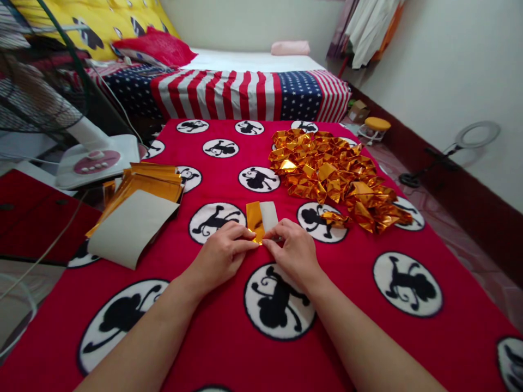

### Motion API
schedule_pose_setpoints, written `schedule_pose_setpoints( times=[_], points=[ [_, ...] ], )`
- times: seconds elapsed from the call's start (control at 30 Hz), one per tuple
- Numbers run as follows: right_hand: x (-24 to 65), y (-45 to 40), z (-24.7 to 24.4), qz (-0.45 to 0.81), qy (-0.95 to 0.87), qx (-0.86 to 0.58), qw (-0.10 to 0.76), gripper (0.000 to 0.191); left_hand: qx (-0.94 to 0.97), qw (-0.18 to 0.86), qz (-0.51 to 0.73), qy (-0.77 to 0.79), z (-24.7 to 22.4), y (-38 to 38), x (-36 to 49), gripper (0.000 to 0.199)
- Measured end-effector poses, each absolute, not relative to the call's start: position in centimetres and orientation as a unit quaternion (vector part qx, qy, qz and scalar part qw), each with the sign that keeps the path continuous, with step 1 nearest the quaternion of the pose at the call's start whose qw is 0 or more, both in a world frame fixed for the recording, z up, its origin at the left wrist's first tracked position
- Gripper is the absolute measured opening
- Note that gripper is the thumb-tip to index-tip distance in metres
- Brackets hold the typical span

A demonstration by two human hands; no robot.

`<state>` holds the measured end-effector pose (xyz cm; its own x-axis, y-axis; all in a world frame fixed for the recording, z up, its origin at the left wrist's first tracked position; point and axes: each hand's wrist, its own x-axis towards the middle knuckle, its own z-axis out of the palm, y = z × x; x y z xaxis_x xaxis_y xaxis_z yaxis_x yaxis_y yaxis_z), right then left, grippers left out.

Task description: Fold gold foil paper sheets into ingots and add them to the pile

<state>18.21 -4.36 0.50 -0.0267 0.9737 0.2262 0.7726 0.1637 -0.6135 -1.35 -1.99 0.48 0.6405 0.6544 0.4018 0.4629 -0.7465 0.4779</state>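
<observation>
A small sheet of gold foil paper [254, 213] lies on the red cloth [339, 288], part gold and part pale backing where it is folded. My left hand [224, 251] pinches its near left edge between thumb and index finger. Opposite, my right hand [295, 251] closes its fingertips on the near right edge. The two sets of fingertips almost meet, hiding the near end of the paper. To the left sits a stack of gold foil sheets [134, 223], the top one pale side up. A pile of folded gold paper pieces [327, 169] spreads at the right, with one loose piece [335, 219] nearer me.
A white fan [98, 158] stands beyond the stack at the left. Across the far side is a bed with a striped, starred cover [220, 92]. A ring light [477, 134] and a yellow-topped stool [376, 124] are on the floor at the right.
</observation>
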Motion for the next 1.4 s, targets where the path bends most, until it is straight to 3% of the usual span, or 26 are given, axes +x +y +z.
schedule_pose_setpoints(
  times=[0.43,0.63,0.93,1.1,1.4],
  points=[
    [19.3,-4.2,0.4,0.221,-0.700,-0.584,0.347,0.019,0.892,0.142,0.293,0.313,0.1,-1.7,-1.2,0.019],
    [19.1,-4.5,0.7,0.207,-0.704,-0.592,0.334,0.006,0.898,0.099,0.281,0.325,0.1,-1.8,-0.7,0.016],
    [19.0,-4.2,0.4,0.185,-0.716,-0.595,0.314,0.010,0.913,0.009,0.257,0.318,1.2,-2.4,0.1,0.022],
    [19.0,-4.2,0.6,0.186,-0.717,-0.596,0.312,0.010,0.906,0.090,0.264,0.320,0.8,-2.0,-0.5,0.012],
    [18.9,-4.0,0.9,0.208,-0.706,-0.608,0.297,0.010,0.873,0.258,0.260,0.323,0.8,-1.2,-1.0,0.015]
  ],
)
